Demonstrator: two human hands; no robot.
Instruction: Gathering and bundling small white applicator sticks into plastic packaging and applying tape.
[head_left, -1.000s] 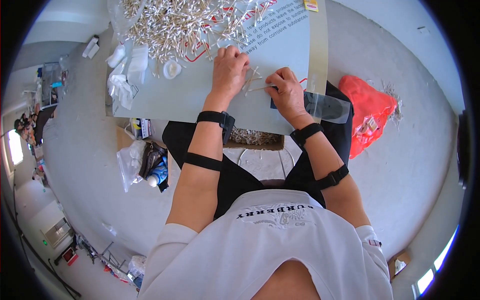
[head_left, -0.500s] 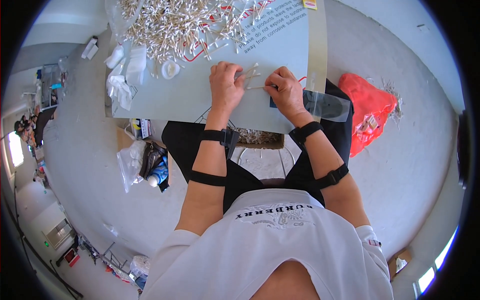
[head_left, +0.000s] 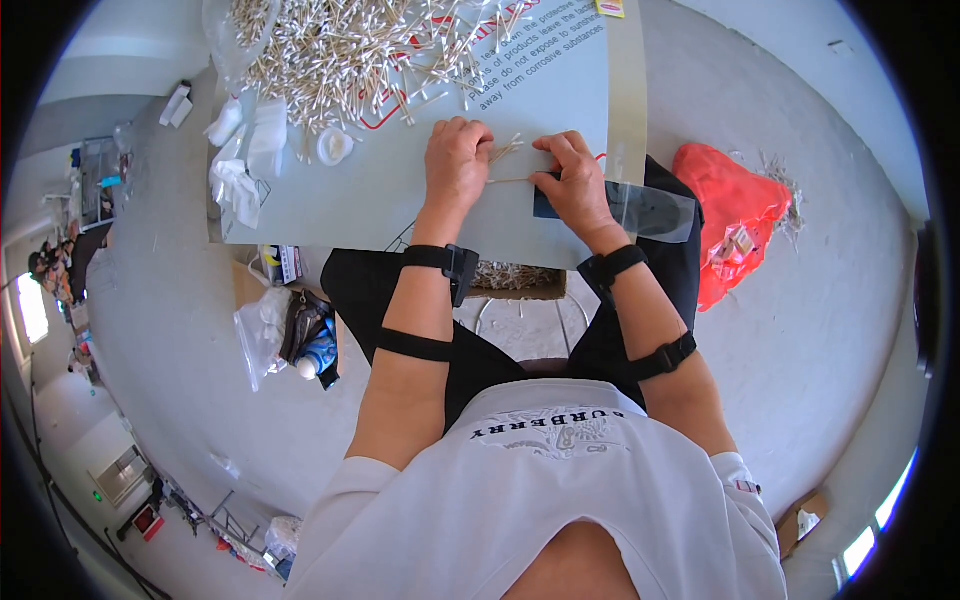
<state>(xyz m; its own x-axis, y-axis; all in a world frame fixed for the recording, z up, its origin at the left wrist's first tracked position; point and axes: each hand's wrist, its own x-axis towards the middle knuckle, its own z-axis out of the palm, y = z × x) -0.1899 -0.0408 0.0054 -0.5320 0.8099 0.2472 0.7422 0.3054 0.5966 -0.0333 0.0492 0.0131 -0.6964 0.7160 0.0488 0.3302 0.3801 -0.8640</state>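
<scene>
Several cotton swabs (head_left: 508, 148) are slanting up rightward from beside the left hand (head_left: 458, 160), the nearer one; whether its fingers are pinching them, I cannot tell. Another swab (head_left: 510, 181) is lying nearly crosswise toward the right hand (head_left: 577, 187), whose thumb and forefinger are standing wider apart than half a second ago.

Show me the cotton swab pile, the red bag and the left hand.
Cotton swab pile (head_left: 325, 62): head view, middle of the heap.
Red bag (head_left: 731, 203): head view, near its middle.
Left hand (head_left: 458, 160): head view, back of the hand.
</scene>
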